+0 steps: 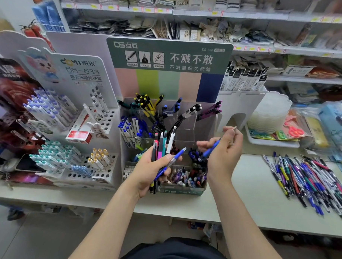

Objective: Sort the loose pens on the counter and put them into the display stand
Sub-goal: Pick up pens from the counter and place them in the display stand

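Observation:
My left hand (148, 172) grips a bundle of pens (160, 147) of mixed colours, upright in front of the display stand (205, 126). One blue pen (170, 163) lies slanted across its fingers. My right hand (224, 148) pinches another blue pen (211, 149) just right of the bundle, over the stand's lower compartments. The stand has a green header board and clear compartments holding yellow, blue, black and purple pens. A pile of loose pens (311, 182) lies on the white counter (240, 200) at the right.
Two white pen racks (70, 144) with holes stand left of the display stand. A white tray (271, 141) with stacked clear containers and scissors sits at the right back. Shelves of goods fill the background. A phone (26, 163) lies at the far left.

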Demonstrator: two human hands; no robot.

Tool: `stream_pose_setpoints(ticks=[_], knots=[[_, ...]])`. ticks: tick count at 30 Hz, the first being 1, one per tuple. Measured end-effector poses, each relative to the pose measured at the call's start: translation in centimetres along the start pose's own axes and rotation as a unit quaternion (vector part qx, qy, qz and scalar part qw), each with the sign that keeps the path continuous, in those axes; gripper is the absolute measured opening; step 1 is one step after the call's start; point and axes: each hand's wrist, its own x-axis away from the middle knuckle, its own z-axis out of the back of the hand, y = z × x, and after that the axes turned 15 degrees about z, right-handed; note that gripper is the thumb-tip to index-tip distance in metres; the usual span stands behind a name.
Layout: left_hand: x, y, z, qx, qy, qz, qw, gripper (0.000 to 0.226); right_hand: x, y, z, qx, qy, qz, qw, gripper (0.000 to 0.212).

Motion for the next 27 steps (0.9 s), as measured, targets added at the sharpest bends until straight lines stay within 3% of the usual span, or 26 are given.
stream_pose_setpoints(ticks=[3,6,8,10,13,17,20,24,27], knots=[[-0.1,0.1,0.0,-0.007,0.026,-0.010,1.000,0.029,-0.1,1.3,-0.2,0.065,-0.110,-0.016,0.992,0.031],[-0.2,0.1,0.2,-0.017,0.032,-0.015,0.999,0.027,1.4,1.7,-1.0,0.128,-0.251,-0.066,0.957,0.030],[-0.1,0.1,0.5,-0.017,0.029,-0.014,0.999,0.026,2.4,1.5,-1.5,0.154,-0.301,-0.048,0.940,0.020],[-0.1,0.1,0.9,0.001,0.024,-0.009,1.000,0.025,2.7,1.3,-1.9,0.145,-0.313,-0.033,0.938,0.004],[0.2,0.5,1.6,0.036,0.020,-0.013,0.999,0.023,2.7,0.9,-2.8,0.165,-0.337,-0.006,0.927,0.016],[0.7,1.3,2.0,0.041,0.067,-0.054,0.995,0.023,2.4,0.3,-4.2,0.221,-0.305,0.005,0.926,0.020],[0.6,1.6,2.7,0.037,0.119,-0.073,0.990,0.026,1.3,-1.0,-5.3,0.221,-0.313,0.089,0.919,0.017],[0.7,2.3,2.9,0.039,0.130,-0.083,0.987,0.027,-1.4,-2.4,-6.8,0.279,-0.273,0.227,0.892,0.023],[0.4,3.0,2.6,0.052,0.114,-0.072,0.989,0.026,-4.1,-3.4,-8.2,0.357,-0.308,0.224,0.853,0.032]])
